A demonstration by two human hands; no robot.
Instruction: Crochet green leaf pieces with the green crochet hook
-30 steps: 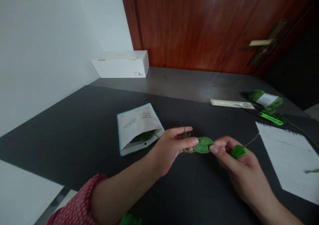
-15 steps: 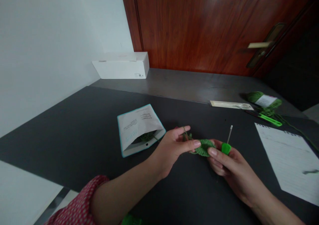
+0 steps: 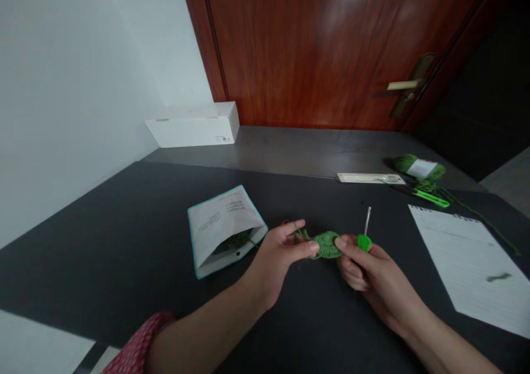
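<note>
A small green crocheted piece (image 3: 327,245) is stretched between my two hands above the dark table. My left hand (image 3: 285,252) pinches its left edge between thumb and fingers, with green yarn looped over the raised index finger. The right edge is pinched by my right hand (image 3: 364,263). That same hand also keeps a crochet hook (image 3: 364,241) with a bright green handle in its grip, the metal shaft pointing up. Left of my left hand lies a white pouch (image 3: 223,219) with a teal border, its mouth gaping and green yarn (image 3: 238,240) inside.
A green yarn ball (image 3: 420,168) with a white label sits at the back right, near a green-handled tool (image 3: 431,198) and a thin pale packet (image 3: 370,179). A written notebook page (image 3: 464,252) lies at right. A white box (image 3: 192,127) stands by the wall.
The view has shifted a little, so the table things appear lower and further left. Both hands still hold the crocheted piece, which now faces the camera more flatly.
</note>
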